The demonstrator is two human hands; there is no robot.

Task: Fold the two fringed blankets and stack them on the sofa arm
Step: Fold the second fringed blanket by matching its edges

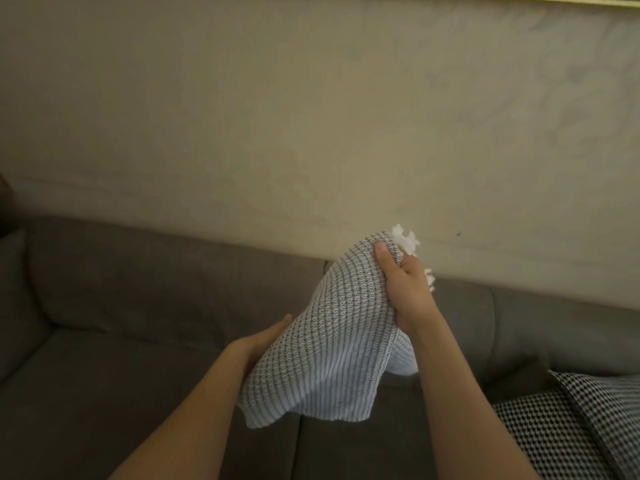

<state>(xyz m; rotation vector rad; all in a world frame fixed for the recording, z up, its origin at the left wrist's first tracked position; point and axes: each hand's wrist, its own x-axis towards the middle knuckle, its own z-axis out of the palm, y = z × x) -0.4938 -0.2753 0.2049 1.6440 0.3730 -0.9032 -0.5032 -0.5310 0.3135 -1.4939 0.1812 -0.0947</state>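
The left grip (266, 337) rests open-fingered against the blanket (329, 348) hanging below the right grip (401, 289), which clamps its fringed top. A slackened pinch could spill it unfolded.

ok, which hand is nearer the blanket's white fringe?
Right. The right hand grips the blanket right beside the fringe; the left hand sits lower, at its left edge.

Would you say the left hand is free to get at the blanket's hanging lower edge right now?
Probably yes: the left hand lies open against the blanket, holding nothing, and nothing sits between it and that edge.
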